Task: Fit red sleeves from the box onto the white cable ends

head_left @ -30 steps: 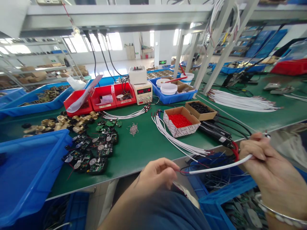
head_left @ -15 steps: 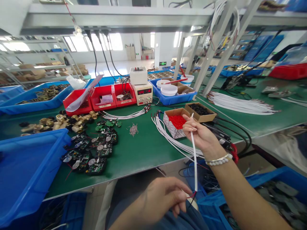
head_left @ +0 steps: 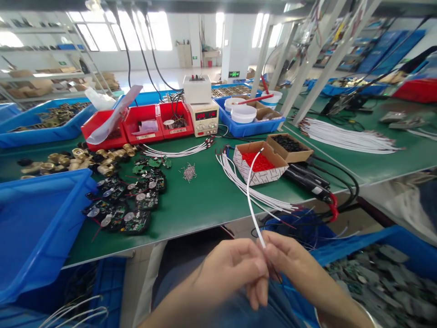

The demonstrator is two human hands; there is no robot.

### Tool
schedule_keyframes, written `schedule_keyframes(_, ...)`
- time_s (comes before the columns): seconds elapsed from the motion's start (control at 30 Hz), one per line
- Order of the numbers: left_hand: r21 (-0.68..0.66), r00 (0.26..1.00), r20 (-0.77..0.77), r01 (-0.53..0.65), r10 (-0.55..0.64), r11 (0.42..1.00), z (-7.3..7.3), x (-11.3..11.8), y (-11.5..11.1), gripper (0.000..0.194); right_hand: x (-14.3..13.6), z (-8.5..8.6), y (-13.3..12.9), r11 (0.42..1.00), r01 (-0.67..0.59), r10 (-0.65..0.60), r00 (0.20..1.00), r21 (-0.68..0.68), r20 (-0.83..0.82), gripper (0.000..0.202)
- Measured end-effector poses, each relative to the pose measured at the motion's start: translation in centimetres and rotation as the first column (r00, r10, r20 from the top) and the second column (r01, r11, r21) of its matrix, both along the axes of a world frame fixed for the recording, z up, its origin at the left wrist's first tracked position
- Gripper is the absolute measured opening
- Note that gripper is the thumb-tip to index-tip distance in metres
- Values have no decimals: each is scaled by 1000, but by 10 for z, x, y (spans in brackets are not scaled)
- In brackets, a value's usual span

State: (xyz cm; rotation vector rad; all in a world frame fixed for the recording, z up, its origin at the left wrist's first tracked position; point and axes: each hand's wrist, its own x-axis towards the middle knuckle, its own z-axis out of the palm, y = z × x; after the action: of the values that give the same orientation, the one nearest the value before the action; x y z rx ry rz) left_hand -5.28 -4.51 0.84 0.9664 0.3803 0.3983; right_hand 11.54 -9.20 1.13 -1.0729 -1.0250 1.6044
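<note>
A single white cable (head_left: 251,200) rises from between my hands, its far tip over a box of small red parts (head_left: 261,161). My right hand (head_left: 290,259) pinches the cable near its lower end. Right beside it, my left hand (head_left: 235,269) has its thumb and fingers pressed together at the cable's end. What the left fingertips grip is hidden. A thin dark wire shows just below the fingers. More white cables (head_left: 239,187) lie in a bundle on the green table, near the red-parts box.
Circuit boards (head_left: 131,200), small pins (head_left: 189,172) and brass fittings (head_left: 80,159) lie on the green table (head_left: 191,205). A blue bin (head_left: 37,228) stands at left, a power supply (head_left: 204,119) behind. Black tools (head_left: 309,181) lie at right; another bin (head_left: 406,232) sits below.
My right hand has come down from the cable's upper end to its lower end, beside my left hand. The cable's tip now stands free. The view has tilted slightly down.
</note>
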Motion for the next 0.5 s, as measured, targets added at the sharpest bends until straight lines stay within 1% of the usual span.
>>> schedule_keyframes(0.07, 1, 997, 10, 75, -75, 997, 3, 0, -2, 32, -7, -1, -7, 1000, 0, 0, 1000, -27, -14, 54)
schedule_keyframes(0.13, 18, 996, -1, 92, -92, 996, 5, -1, -2, 32, -11, -3, -5, 998, 1, -4, 999, -56, -52, 53)
schedule_keyframes(0.27, 82, 998, -29, 55, -52, 995, 7, -4, 1, 39, -20, -8, -2, 997, 32, -41, 990, -65, -134, 48)
schedule_keyframes(0.33, 78, 997, -69, 39, -34, 996, 7, -5, 1, 41, -27, -9, -4, 997, 62, -71, 983, -53, -171, 47)
schedule_keyframes(0.43, 32, 994, -112, 18, -14, 999, 5, -4, -1, 44, -37, -9, -7, 988, 152, -157, 969, -40, -190, 49)
schedule_keyframes(0.5, 21, 996, -87, -16, 18, 1000, 3, -3, -4, 43, -43, -7, -7, 973, 227, -231, 953, -46, -198, 50)
